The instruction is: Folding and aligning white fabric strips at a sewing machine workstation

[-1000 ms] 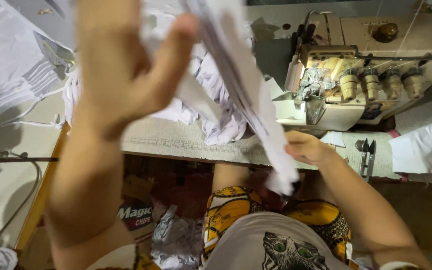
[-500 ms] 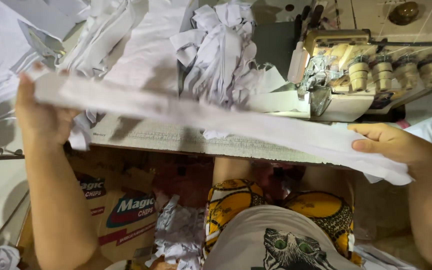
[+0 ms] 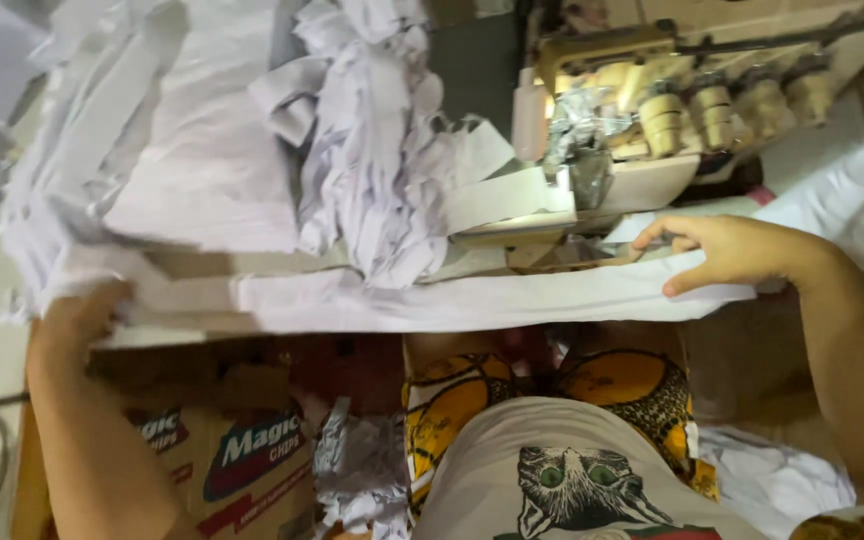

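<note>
- Our left hand (image 3: 77,320) and right hand (image 3: 727,255) are well apart, each clamped on an end of a long white strip (image 3: 472,300) stretched along the worktop (image 3: 192,262) edge.
- The strip could snag on the cloth heap (image 3: 372,150) just behind it, or slide off into our lap.
- Room is tight: the sewing machine (image 3: 672,110) crowds the right hand (the box (image 3: 222,450) sits below).
</note>
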